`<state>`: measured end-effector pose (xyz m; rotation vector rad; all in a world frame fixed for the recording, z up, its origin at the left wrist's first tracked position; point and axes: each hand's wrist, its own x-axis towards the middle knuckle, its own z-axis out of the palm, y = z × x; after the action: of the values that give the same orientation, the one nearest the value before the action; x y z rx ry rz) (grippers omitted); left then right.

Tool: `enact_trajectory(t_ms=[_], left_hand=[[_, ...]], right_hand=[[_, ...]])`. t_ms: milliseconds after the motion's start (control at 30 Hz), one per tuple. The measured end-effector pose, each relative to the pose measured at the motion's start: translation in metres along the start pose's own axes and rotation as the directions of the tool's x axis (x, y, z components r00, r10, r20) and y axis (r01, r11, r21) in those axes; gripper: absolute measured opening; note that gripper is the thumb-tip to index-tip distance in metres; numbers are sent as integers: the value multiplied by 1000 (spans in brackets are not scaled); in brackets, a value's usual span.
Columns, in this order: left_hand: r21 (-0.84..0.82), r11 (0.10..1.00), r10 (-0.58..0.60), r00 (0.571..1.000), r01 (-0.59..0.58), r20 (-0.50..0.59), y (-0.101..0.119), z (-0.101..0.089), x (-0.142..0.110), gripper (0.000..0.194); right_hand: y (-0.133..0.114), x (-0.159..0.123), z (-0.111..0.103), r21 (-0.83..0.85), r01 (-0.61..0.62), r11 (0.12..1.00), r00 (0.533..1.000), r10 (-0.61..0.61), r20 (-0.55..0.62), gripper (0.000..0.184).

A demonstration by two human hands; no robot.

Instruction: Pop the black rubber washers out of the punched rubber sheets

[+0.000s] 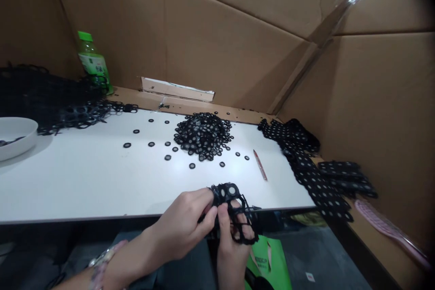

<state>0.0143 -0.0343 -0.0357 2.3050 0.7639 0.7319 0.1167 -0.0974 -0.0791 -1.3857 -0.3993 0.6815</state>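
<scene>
Cardboard walls [217, 41] stand behind and right of the white tabletop [84, 186], all well ahead of both hands. Front edge of the tabletop runs just ahead of the left grip [180, 224] and right grip [233, 253].

Dark tangled heap of ring mesh [44, 95]: far ahead and left of the left grip. Strips of black dotted mesh [306, 167]: ahead and right of the right grip, along the right wall, partly over a cardboard ledge [374, 217]. Green bag [268, 263]: below the tabletop, just beyond the right grip.

Pile of black rings with pale centres [203, 135]: on the tabletop, straight ahead of both grips. White bowl [16, 138]: far left of the left grip, at the tabletop's left end. Green-capped bottle [91, 63]: behind the dark heap. Pink brush [390, 231]: on the ledge, well right of the right grip.

Both grips closed on a small piece of black ring mesh [226, 192], pinching it between them, just over the tabletop's front edge. Beaded bracelet [105, 258] on the left wrist. Slim pink tool [260, 164] lies ahead of the right grip. Loose black rings [168, 157] are scattered around the pile.
</scene>
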Motion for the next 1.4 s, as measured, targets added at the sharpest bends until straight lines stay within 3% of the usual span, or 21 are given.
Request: enact_trajectory(t_ms=[167,300,367,500,600,700,867,1000,1033,1100,1167,1200,1267,1333,1400], left_hand=[[-28,999,-26,1000,26,0,1,-4,2,25],[-132,987,-109,988,94,-112,-8,-18,1,18],[-226,959,-193,977,169,-90,-14,-23,0,23],[-506,809,-228,953,299,199,-18,-22,-1,24],[-666,671,-303,940,327,157,-14,-15,2,25],[-724,617,-386,921,308,62,-10,-10,5,24],[-707,647,-378,925,286,28,-10,-7,5,25],[-588,750,-368,930,304,11,-15,-4,2,24],[-515,804,-383,922,298,-64,-16,-4,0,21],[-318,914,-352,882,252,-313,-18,-4,-2,31],[-105,984,-180,855,147,-487,-18,-7,-4,43],[-28,997,-74,874,69,-480,-17,-10,-4,40],[-14,998,53,940,-61,-337,-14,-14,-3,23],[-132,989,42,983,-66,-180,-9,-18,0,10],[-232,973,-22,995,-2,-98,-6,-18,2,11]], right_hand=[[-6,2,4,106,-124,987,992,123,16,40],[-18,9,8,168,-299,939,949,274,157,38],[-25,14,10,143,-350,926,918,308,250,39],[-33,19,11,69,-263,962,923,230,307,34],[-32,18,10,105,-281,954,909,229,349,37],[-29,13,7,164,-335,928,891,255,376,45],[-24,6,9,127,-272,954,938,233,258,40],[-17,7,8,197,-278,940,929,211,305,42],[-14,8,7,213,-287,934,927,215,307,43],[-9,10,5,217,-284,934,934,217,285,44],[-4,12,3,184,-252,950,946,202,253,43],[-4,13,3,160,-229,960,951,185,247,42],[-5,11,3,122,-164,979,956,127,263,39],[-11,6,6,106,-94,990,962,63,267,35],[-17,0,9,98,-44,994,970,19,243,33]])
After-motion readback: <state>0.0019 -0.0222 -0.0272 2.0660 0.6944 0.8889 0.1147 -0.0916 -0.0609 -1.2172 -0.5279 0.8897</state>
